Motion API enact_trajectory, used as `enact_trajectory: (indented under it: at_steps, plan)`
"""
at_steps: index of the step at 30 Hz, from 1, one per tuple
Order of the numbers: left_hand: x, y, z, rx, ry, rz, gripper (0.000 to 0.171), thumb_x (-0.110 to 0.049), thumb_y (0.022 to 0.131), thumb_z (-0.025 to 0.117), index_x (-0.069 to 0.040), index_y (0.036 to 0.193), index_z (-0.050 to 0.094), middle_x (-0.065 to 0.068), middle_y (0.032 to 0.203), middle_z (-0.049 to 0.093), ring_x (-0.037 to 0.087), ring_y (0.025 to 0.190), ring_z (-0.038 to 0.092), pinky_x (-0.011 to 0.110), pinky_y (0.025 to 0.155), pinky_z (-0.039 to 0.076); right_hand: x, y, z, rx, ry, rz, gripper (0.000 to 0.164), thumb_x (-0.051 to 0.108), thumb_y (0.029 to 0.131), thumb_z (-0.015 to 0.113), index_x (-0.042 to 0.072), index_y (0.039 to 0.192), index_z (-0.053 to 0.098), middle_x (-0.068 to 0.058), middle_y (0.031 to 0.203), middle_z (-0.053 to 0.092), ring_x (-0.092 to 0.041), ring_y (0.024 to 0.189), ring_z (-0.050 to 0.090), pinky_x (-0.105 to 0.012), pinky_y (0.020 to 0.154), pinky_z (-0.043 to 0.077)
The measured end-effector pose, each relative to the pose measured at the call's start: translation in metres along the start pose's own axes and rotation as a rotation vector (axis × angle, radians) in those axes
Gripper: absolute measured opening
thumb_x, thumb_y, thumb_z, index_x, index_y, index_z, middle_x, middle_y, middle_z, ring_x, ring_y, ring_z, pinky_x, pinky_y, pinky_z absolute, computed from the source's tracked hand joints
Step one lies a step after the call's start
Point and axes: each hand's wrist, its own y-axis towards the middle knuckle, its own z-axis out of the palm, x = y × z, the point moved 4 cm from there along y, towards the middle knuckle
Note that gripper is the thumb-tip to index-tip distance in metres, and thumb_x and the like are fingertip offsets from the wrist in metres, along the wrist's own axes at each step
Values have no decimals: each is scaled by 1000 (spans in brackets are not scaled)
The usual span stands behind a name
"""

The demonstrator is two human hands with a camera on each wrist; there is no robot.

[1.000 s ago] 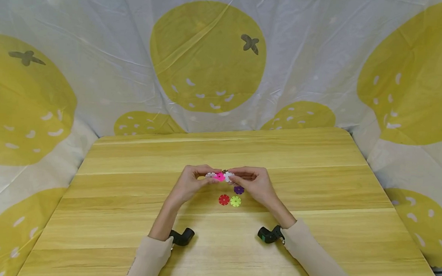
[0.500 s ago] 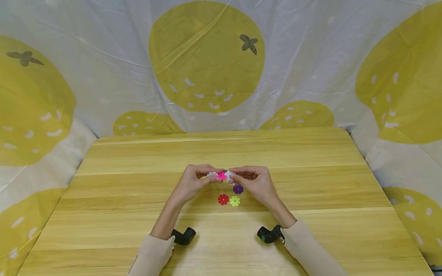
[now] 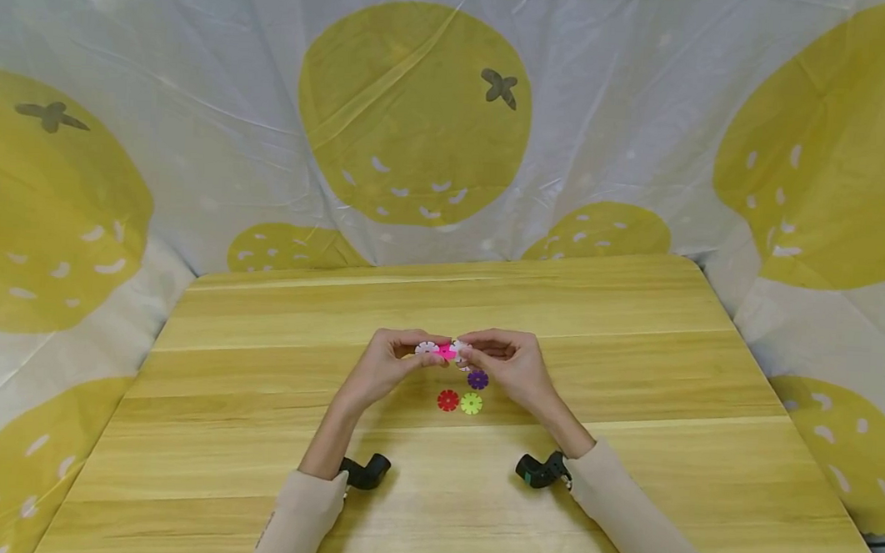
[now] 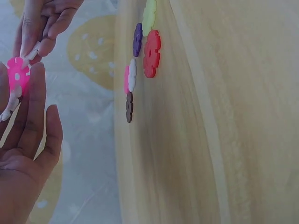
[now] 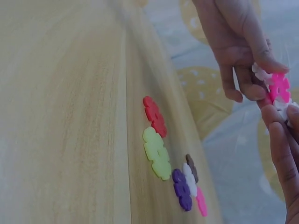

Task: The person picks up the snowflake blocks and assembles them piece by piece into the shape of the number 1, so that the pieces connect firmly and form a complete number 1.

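Note:
In the head view my left hand (image 3: 385, 365) pinches a bright pink notched interlocking disc (image 3: 446, 351), with thumb below and fingers above. A white interlocking disc (image 3: 427, 348) is joined to its left side, inside the hand's curve. My right hand (image 3: 511, 365) pinches a second white interlocking disc (image 3: 459, 349) between thumb and fingertips, at the pink disc's right edge. In the right wrist view the pink disc (image 5: 280, 87) faces the camera between both hands, with white on either side. All three are held up above the table, partly covered by fingers.
On the wooden table (image 3: 254, 434) lie a red disc (image 3: 448, 400), a yellow-green disc (image 3: 471, 403) and a purple disc (image 3: 478, 380). Beyond them are a white disc (image 4: 132, 75), a pink disc (image 4: 126, 79) and a brown disc (image 4: 129, 107). A fruit-print curtain (image 3: 609, 110) hangs behind.
The pink disc and its joined white disc have shifted slightly right, closer to the white disc in my right hand, which has tilted a little. Both hands keep their hold; the loose discs stay put.

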Motion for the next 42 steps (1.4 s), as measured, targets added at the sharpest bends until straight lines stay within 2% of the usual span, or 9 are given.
enact_trajectory:
  at_steps: [3,11,17,23,29,32,34,39,42]
  plan:
    - [-1,-1,-3,5,22,-33,32,-19,99,71,-8,129,73,10,121,77,19,110,73,31,95,58,2,0,-1,-14,-25,2,20,11,94,77,1,112,78,-23,100,78,-16,81,79,-47,77,63]
    - [-1,-2,-8,2,-21,-56,32,-14,101,68,-1,130,71,15,99,81,26,100,78,30,98,57,1,0,0,-14,3,3,21,10,94,76,0,113,77,-25,102,78,-18,81,79,-49,77,63]
    - [0,-3,-5,3,-87,-55,32,-13,99,69,1,128,71,20,98,80,29,98,78,27,94,59,0,0,2,-9,8,5,20,10,94,76,0,112,77,-25,101,77,-21,81,80,-51,78,63]
    - [3,-2,-4,19,-109,-64,31,-13,99,69,0,127,72,26,100,78,37,99,77,33,97,59,-1,-1,1,-6,-11,7,21,11,95,76,1,113,77,-23,100,78,-24,82,79,-53,78,62]
    - [3,0,-2,-22,63,-78,32,-18,93,78,-11,124,76,10,121,77,28,111,72,37,93,57,-3,-1,4,15,-25,25,20,8,95,75,0,114,77,-22,99,78,-41,87,77,-54,79,62]
    - [3,1,0,-46,110,-68,32,-19,89,83,-16,120,78,3,122,77,23,113,67,42,97,53,-5,0,6,18,-32,43,21,8,95,75,0,114,76,-23,95,78,-45,83,75,-53,75,62]
    - [2,2,3,-55,108,-62,31,-18,87,85,-16,118,79,2,120,78,23,114,66,44,99,53,-6,0,8,12,-36,57,21,9,95,75,0,114,76,-26,91,77,-41,76,75,-51,70,63]
    - [2,2,7,-78,133,-40,30,-12,87,84,-11,116,79,7,117,78,24,112,70,38,97,57,-10,1,12,9,-17,98,23,11,95,75,0,115,76,-38,88,70,-33,61,70,-38,56,61]
    - [2,1,5,-89,159,-33,29,-12,88,83,-11,116,79,8,117,78,24,111,71,34,94,58,-11,1,13,25,0,130,25,11,94,77,1,117,75,-36,93,72,-29,58,68,-31,54,58]
